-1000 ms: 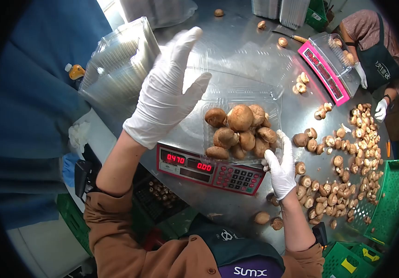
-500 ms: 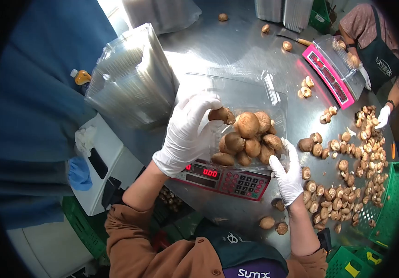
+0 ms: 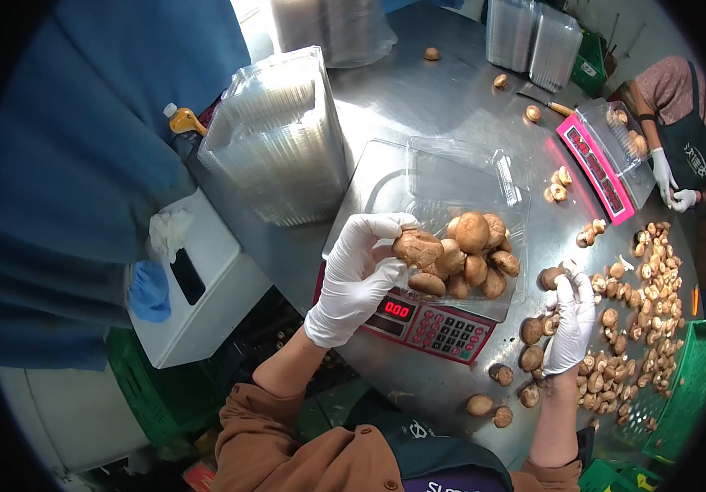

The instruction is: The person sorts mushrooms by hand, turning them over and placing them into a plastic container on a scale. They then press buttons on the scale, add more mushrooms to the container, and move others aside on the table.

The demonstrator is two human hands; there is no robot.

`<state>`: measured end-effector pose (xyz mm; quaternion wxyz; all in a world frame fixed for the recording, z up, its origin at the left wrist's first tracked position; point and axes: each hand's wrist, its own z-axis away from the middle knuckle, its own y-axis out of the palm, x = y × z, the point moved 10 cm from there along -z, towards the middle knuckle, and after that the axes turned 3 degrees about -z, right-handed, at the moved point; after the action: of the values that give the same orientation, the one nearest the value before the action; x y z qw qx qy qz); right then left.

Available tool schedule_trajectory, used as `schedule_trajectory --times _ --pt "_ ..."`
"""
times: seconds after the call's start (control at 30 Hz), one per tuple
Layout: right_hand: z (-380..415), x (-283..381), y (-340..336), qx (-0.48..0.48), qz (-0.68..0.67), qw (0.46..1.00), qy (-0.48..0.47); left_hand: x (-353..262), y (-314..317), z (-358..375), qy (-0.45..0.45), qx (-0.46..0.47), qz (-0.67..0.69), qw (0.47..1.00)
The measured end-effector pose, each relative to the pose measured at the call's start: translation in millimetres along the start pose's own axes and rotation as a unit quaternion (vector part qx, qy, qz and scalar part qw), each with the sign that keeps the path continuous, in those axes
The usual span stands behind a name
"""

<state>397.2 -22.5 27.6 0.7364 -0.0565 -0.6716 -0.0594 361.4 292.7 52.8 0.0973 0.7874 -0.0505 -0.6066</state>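
The white-gloved left hand pinches a brown round-capped mushroom at the left edge of the clear plastic clamshell tray of mushrooms, which sits on the pink-fronted steel scale. The scale's red display reads "0.00". Right of the scale, the white-gloved right hand curls over loose mushrooms on the steel counter.

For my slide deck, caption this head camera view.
Gloved left hand lifts a mushroom from the clamshell tray on the scale.
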Motion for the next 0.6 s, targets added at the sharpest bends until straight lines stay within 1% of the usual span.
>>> schedule_trajectory --times 0.07,0.17,0.2,0.3,0.33,0.43,0.47,0.53,0.57,0.6 --pt "4 12 6 0.015 -0.005 1.000 -0.014 1 -1 7 -0.001 -0.015 0.000 1.000" --pt "8 23 30 0.068 0.033 0.996 -0.042 -5 -2 15 0.036 -0.014 -0.037 0.999" --pt "9 19 37 0.103 0.038 0.994 -0.023 -9 -6 18 0.049 -0.036 -0.048 0.997" --pt "19 23 58 0.139 0.049 0.989 -0.017 -30 -9 28 0.112 -0.057 -0.238 0.963" --pt "20 26 64 0.160 0.081 0.983 -0.047 -37 -9 30 0.124 -0.073 -0.272 0.951" --pt "29 37 93 0.167 0.019 0.985 -0.028 -45 -10 41 0.165 -0.084 -0.346 0.920" --pt "29 38 100 0.189 0.021 0.981 -0.036 -44 -12 43 0.161 -0.091 -0.329 0.926" --pt "32 49 112 0.196 0.060 0.975 -0.081 -42 -15 49 0.153 -0.107 -0.295 0.937" --pt "32 54 119 0.199 0.079 0.971 -0.103 -36 -18 50 0.121 -0.123 -0.217 0.961" --pt "35 70 128 0.194 0.140 0.947 -0.217 -30 -18 52 0.089 -0.138 -0.137 0.977"
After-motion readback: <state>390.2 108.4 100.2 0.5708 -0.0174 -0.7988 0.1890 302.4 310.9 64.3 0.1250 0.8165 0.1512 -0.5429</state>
